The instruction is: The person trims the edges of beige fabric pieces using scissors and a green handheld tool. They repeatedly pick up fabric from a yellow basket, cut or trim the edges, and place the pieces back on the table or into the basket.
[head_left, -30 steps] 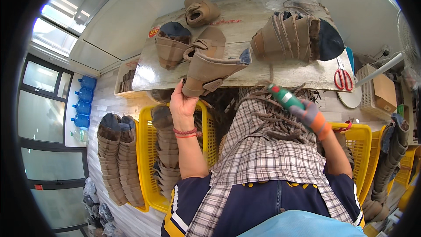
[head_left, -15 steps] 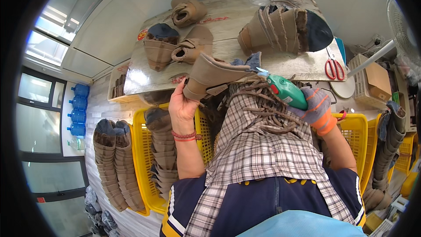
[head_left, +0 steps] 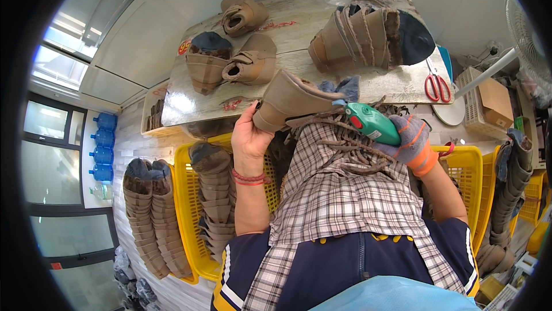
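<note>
My bare left hand (head_left: 253, 141) is closed on the toe end of a brown shoe upper (head_left: 293, 101) with dark blue-grey lining, held over my lap by the table edge. In my gloved right hand (head_left: 411, 141), grey with orange, sits a green electric cutter (head_left: 374, 123) with a red button. Its pale blue tip meets the lined end of the upper; the exact contact is too small to make out. Brown trimmed strips (head_left: 345, 149) lie in a heap on my checked apron (head_left: 345, 196), below the cutter.
On the worn table (head_left: 287, 41) lie loose uppers (head_left: 244, 15), a nested row of uppers (head_left: 362, 41) and red-handled scissors (head_left: 438, 88). Yellow crates (head_left: 183, 196) with stacked uppers (head_left: 215, 196) flank me. A fan (head_left: 526, 41) stands at the far right.
My left hand has moved a little to the right with the upper, turning it slightly. The cutter has dropped slightly, its tip now against the upper's lined end.
</note>
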Demonstrator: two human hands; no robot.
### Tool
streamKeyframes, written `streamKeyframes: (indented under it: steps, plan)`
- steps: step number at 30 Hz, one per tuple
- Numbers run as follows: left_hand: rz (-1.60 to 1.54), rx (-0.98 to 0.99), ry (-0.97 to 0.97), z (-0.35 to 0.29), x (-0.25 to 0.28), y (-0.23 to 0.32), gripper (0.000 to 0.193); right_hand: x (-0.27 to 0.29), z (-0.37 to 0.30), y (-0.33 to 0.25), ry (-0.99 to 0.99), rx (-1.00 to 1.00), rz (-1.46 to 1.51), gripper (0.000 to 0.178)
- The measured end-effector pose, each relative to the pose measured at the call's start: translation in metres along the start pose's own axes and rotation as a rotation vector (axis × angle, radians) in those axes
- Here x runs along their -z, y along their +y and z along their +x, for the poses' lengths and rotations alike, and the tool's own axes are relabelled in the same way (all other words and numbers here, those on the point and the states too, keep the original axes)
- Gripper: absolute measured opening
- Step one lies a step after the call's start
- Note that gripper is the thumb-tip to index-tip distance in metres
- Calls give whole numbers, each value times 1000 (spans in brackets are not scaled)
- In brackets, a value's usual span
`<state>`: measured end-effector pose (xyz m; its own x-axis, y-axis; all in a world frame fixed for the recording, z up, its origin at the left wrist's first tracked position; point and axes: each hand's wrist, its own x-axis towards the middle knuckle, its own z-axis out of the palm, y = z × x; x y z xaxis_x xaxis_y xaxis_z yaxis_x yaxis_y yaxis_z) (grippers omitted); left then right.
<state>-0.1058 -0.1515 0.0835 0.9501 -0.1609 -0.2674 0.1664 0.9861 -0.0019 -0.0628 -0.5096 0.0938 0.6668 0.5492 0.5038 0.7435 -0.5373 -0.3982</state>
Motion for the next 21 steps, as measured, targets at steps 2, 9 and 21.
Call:
streamKeyframes:
  steps: [2, 9, 21]
  plan:
    - [34, -30, 14, 1, 2, -4, 32, -2, 0, 2, 6, 21, 11, 44]
    - [142, -149, -81, -3, -13, -29, 41, -4, 9, -8, -41, -55, 117, 45]
    - [569, -441, -266, -13, -18, -60, 53, -15, 22, -24, -46, -234, 402, 46]
